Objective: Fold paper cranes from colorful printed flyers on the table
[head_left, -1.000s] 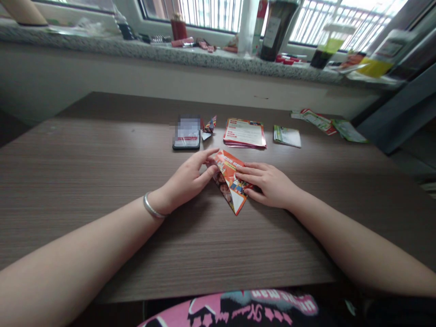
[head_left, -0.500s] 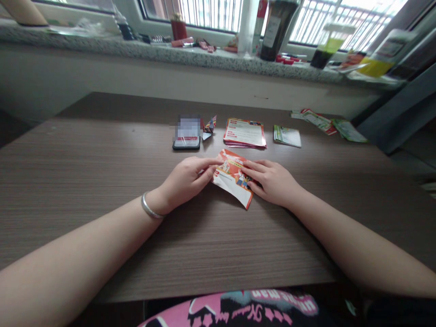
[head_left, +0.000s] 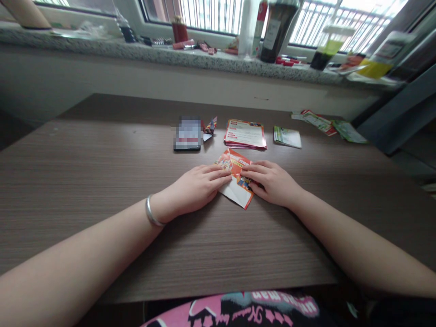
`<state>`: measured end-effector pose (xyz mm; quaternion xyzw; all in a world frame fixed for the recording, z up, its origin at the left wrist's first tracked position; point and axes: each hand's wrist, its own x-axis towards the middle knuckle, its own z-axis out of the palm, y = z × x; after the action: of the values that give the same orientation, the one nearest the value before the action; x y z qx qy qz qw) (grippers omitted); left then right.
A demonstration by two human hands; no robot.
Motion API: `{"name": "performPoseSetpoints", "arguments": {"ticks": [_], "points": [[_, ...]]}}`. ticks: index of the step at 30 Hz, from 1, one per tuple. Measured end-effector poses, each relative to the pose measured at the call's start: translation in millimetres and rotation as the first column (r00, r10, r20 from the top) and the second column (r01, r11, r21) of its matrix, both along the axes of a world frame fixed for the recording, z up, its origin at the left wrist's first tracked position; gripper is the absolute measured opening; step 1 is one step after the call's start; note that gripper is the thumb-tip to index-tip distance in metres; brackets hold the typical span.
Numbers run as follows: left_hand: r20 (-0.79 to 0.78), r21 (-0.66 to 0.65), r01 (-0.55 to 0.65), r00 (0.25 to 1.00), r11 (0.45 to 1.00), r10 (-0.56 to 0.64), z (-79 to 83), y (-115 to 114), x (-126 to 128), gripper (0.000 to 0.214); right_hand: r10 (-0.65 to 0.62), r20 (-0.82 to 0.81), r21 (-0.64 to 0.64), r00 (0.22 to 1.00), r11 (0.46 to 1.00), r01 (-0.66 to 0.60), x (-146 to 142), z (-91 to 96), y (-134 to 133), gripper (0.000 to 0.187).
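Paper (head_left: 236, 193), orange and white, lies on the desk (head_left: 170, 259), partly under both hands. Right hand (head_left: 274, 184) rests spread, clasping nothing; left hand (head_left: 199, 187) covers the opposite edge (thumb hidden, so pinching can't be told). Uneven pressure could skew a crease. Beyond sit phone (head_left: 188, 134) and cards (head_left: 245, 132).

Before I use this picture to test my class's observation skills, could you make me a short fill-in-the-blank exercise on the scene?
1. The silver bangle is worn just behind the person's ____ hand.
2. The left hand touches one side of the orange-and-white paper, and the ____ hand touches its other side.
3. Of the phone and the red-edged stack of sheets, the one farther left in the picture is the ____.

Missing words: left; right; phone.
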<state>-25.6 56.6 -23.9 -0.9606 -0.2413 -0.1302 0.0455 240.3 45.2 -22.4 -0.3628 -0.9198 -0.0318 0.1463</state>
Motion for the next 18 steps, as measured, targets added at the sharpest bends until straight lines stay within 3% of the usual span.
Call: {"name": "performPoseSetpoints", "arguments": {"ticks": [6,11,18], "points": [[0.001,-0.029,-0.074,0.997,0.997,0.075,4.7,-2,1,0.037,0.049,0.007,-0.057,0.999,0.997,-0.049,4,1.9,-1,0.043],[-0.084,-0.06,-0.115,0.99,0.992,0.11,12.3,-6,0,0.041,0.041,0.057,-0.075,0.998,0.997,-0.037,15,3.1,1,0.052],[-0.131,-0.032,-0.162,0.979,0.986,0.156,11.8,-2,-3,0.038,-0.014,0.096,-0.056,0.995,0.998,0.02,23,1.6,5,0.043]]}}
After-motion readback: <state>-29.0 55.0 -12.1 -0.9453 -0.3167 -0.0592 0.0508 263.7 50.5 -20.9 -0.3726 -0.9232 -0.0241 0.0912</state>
